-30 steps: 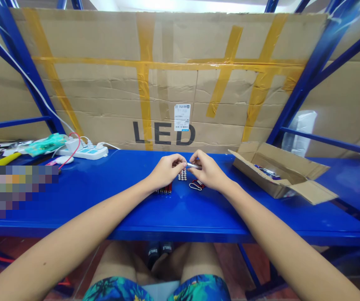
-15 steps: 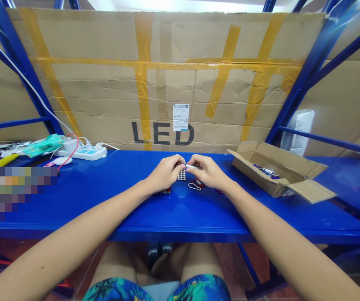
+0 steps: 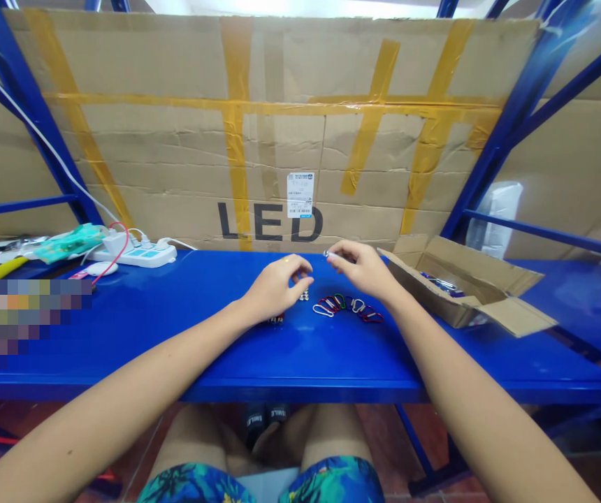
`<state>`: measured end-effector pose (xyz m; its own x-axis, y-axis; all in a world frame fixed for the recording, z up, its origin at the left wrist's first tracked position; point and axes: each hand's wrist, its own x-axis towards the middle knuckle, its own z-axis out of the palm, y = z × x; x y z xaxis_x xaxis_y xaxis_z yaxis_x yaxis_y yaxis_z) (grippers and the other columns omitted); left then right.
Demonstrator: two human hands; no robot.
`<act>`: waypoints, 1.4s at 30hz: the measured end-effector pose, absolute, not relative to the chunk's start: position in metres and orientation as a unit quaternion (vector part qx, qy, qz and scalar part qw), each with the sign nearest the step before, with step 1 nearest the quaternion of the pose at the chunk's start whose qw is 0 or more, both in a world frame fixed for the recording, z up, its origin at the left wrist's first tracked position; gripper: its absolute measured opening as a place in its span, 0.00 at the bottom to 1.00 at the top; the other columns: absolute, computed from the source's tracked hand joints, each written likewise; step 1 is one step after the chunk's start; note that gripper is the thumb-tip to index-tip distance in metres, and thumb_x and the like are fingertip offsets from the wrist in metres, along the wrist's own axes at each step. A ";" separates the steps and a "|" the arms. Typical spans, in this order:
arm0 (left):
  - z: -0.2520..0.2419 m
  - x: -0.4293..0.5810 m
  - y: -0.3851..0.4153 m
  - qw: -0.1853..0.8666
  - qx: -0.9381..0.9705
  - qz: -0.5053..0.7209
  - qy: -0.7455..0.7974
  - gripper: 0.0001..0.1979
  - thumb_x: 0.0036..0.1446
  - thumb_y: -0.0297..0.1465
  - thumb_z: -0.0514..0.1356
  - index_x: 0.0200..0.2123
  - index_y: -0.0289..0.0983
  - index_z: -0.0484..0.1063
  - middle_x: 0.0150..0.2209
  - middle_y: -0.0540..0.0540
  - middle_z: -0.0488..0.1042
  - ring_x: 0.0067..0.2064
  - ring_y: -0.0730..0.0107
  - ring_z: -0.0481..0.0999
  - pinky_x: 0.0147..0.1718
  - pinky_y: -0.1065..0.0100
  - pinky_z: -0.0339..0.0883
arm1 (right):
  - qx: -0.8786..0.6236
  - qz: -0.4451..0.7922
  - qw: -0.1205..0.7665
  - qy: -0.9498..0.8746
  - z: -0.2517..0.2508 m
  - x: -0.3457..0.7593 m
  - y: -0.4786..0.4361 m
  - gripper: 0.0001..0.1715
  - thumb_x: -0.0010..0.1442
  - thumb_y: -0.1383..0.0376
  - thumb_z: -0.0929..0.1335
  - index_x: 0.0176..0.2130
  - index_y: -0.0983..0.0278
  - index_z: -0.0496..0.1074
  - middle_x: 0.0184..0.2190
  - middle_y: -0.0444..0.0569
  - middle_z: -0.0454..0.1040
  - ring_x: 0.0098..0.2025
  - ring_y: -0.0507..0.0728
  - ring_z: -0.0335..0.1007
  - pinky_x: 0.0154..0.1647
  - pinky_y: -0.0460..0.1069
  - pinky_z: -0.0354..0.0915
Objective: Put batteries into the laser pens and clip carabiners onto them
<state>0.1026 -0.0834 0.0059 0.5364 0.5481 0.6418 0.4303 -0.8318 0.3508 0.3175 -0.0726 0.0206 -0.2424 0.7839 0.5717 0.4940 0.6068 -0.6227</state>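
Observation:
My left hand (image 3: 281,285) hovers over the blue table (image 3: 175,328), thumb and index finger apart with nothing between them. Just past its fingertips, partly covered, sit several small shiny metal pieces (image 3: 305,295). A small group of red and silver pieces (image 3: 277,319) shows under the wrist. My right hand (image 3: 359,267) is raised farther back and to the right. Its fingertips pinch a small silvery piece (image 3: 326,254), too small to name exactly. Below that hand, several carabiners (image 3: 323,308) in silver, red, green and purple lie fanned in an arc.
An open cardboard box (image 3: 462,311) holding more carabiners (image 3: 443,284) stands on the right. At the back left are a white power strip (image 3: 148,254) with plugs and cables and a green packet (image 3: 70,242). A large cardboard panel (image 3: 175,161) closes off the back.
My hands were together at a silvery piece; now they are apart. The right hand has moved back and right with a small piece, uncovering the fanned carabiners. The left thumb and finger have separated.

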 end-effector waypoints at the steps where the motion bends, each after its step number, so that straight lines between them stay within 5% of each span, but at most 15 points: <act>1: 0.006 0.103 -0.086 0.043 0.900 0.348 0.258 0.06 0.62 0.30 0.56 0.40 0.36 0.72 0.36 0.45 0.74 0.39 0.66 0.72 0.42 0.63 0.65 | -0.427 0.157 0.468 -0.758 0.021 0.321 -0.070 0.10 0.59 0.60 0.67 0.34 0.65 0.71 0.25 0.47 0.72 0.29 0.54 0.67 0.33 0.51 0.64; 9: -0.004 0.112 -0.100 -0.094 0.967 0.109 0.209 0.12 0.64 0.32 0.53 0.43 0.37 0.76 0.41 0.42 0.74 0.47 0.57 0.69 0.51 0.55 0.60 | -0.464 0.135 0.439 -0.757 0.012 0.326 -0.060 0.12 0.59 0.58 0.66 0.32 0.65 0.71 0.25 0.47 0.72 0.27 0.54 0.66 0.31 0.50 0.63; 19: 0.006 0.107 -0.106 0.065 0.972 0.101 0.203 0.05 0.58 0.30 0.57 0.32 0.37 0.73 0.37 0.45 0.74 0.43 0.63 0.72 0.47 0.63 0.63 | -0.463 0.136 0.424 -0.766 0.011 0.324 -0.061 0.12 0.60 0.58 0.66 0.32 0.64 0.71 0.25 0.47 0.72 0.28 0.54 0.66 0.32 0.51 0.63; 26: 0.006 0.110 -0.108 0.121 0.971 0.122 0.168 0.11 0.59 0.37 0.60 0.28 0.37 0.68 0.33 0.47 0.72 0.40 0.66 0.71 0.44 0.65 0.63 | -0.456 0.142 0.422 -0.771 0.011 0.322 -0.062 0.12 0.60 0.58 0.66 0.33 0.64 0.71 0.25 0.47 0.72 0.28 0.54 0.66 0.32 0.51 0.63; 35: 0.000 0.121 -0.115 -0.009 0.959 0.138 0.246 0.22 0.56 0.51 0.59 0.39 0.38 0.71 0.35 0.46 0.73 0.39 0.59 0.72 0.39 0.62 0.62 | -0.450 0.147 0.418 -0.775 0.012 0.320 -0.065 0.10 0.60 0.60 0.65 0.33 0.64 0.71 0.25 0.47 0.72 0.28 0.54 0.65 0.31 0.50 0.62; 42: 0.008 0.116 -0.115 0.090 0.977 0.080 0.175 0.06 0.61 0.32 0.56 0.36 0.40 0.73 0.38 0.48 0.74 0.41 0.66 0.73 0.41 0.66 0.62 | -0.454 0.136 0.412 -0.778 0.012 0.320 -0.066 0.11 0.60 0.60 0.65 0.33 0.65 0.71 0.26 0.47 0.72 0.28 0.54 0.65 0.31 0.50 0.61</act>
<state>0.1158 -0.1154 0.0080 0.9261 0.3559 0.1251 0.3273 -0.9229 0.2031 0.3199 -0.0656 0.0117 -0.2483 0.8189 0.5174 0.5946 0.5505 -0.5860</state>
